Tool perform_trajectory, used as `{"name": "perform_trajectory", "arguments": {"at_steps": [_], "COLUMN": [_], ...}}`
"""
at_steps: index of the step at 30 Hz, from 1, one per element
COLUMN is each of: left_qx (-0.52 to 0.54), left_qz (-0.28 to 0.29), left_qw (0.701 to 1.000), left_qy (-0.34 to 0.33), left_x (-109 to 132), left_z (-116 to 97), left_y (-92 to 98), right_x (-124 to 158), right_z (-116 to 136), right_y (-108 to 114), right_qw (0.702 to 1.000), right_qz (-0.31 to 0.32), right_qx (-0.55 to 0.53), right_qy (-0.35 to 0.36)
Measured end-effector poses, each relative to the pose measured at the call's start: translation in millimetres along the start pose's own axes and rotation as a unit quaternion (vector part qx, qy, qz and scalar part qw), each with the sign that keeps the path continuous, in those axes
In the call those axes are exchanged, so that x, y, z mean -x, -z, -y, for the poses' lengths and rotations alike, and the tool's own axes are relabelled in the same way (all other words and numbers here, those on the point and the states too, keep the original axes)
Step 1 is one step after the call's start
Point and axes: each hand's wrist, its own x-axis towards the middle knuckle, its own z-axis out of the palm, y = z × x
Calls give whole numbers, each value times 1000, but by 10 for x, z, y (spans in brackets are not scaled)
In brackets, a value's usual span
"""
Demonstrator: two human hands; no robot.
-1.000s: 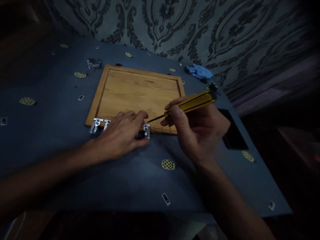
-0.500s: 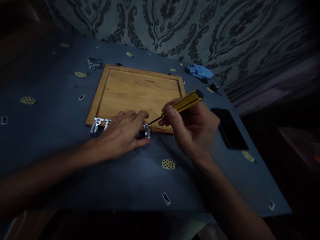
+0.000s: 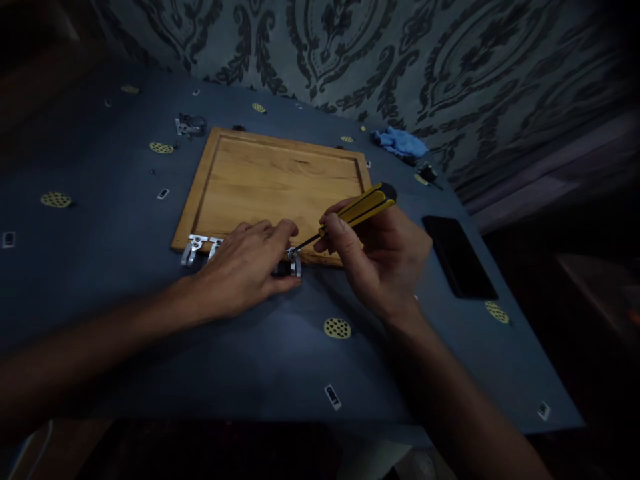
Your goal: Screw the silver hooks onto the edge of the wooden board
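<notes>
From my head view, I have my right hand (image 3: 383, 257) curled snugly around the handle of a yellow-and-black screwdriver (image 3: 361, 208). Its thin shaft slants down to a silver metal fitting (image 3: 296, 267) at the front edge of the wooden panel (image 3: 280, 175), which lies flat on the tabletop (image 3: 250, 377). My left hand (image 3: 245, 270) spreads over that edge, thumb and forefinger parted around the fitting; how firmly they grip it I cannot tell. A second metal fitting (image 3: 191, 252) sits at the panel's left front corner.

The tip could skid off, I think, because the shaft leans so far over; it would then scratch the rim or jab my left forefinger, which is just beside it. If my left hand eases off, the fitting might twist out of line, and a hard push could slide the panel.

The panel's front edge is well back from the tabletop's near edge, so my wrists have bare cloth beneath them. On the right, a dark phone (image 3: 460, 257) lies near the slanting side edge and narrows my elbow's room. The left side is roomier, though a loose bracket (image 3: 190, 125) lies beyond the panel's far left corner.
</notes>
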Motion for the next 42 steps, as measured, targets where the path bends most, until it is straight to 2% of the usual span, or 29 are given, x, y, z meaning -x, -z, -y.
{"name": "perform_trajectory", "arguments": {"at_steps": [10, 15, 17, 27, 42], "left_qx": [3, 1, 0, -10, -9], "left_qz": [4, -16, -24, -4, -16], "left_qw": [1000, 1000, 1000, 1000, 999], "left_qy": [2, -13, -20, -8, -32], "left_x": [-4, 3, 6, -6, 43], "left_z": [-6, 30, 39, 10, 27], "left_y": [10, -14, -24, -9, 7], "right_x": [-21, -31, -38, -44, -77], "right_z": [32, 60, 57, -11, 24], "right_y": [25, 30, 29, 18, 23], "right_qw": [1000, 998, 998, 1000, 1000], "right_qz": [19, -50, -55, -5, 13], "right_qx": [4, -34, -32, 4, -4], "right_qy": [-1, -4, -13, 0, -3]}}
